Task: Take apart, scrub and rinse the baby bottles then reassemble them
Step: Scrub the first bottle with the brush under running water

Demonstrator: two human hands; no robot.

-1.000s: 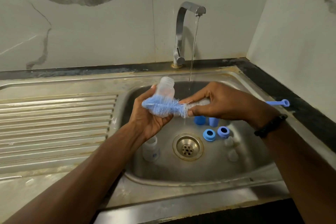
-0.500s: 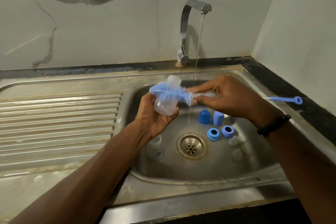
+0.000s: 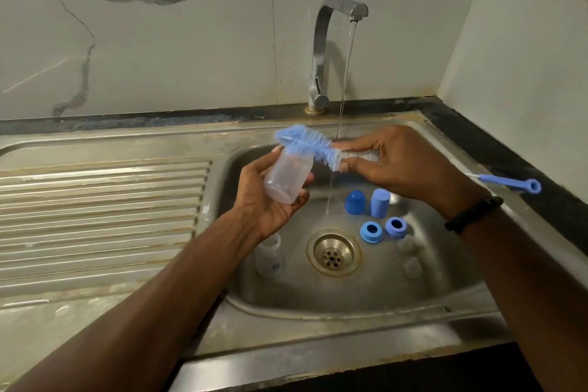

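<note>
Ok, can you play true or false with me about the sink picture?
1. Water runs from the tap. True.
2. The left hand holds a red cup. False: it holds a clear bottle.
3. The right hand holds the blue brush. True.
4. The brush is deep inside the bottle. False: its bristles lie across the bottle's mouth, outside.
5. Two blue rings lie in the sink. True.

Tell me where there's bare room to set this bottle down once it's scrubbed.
The ribbed draining board left of the sink basin is bare. So is the basin floor nearest you, below the drain. It is crowded right of the drain: blue caps, rings, teats.
</note>
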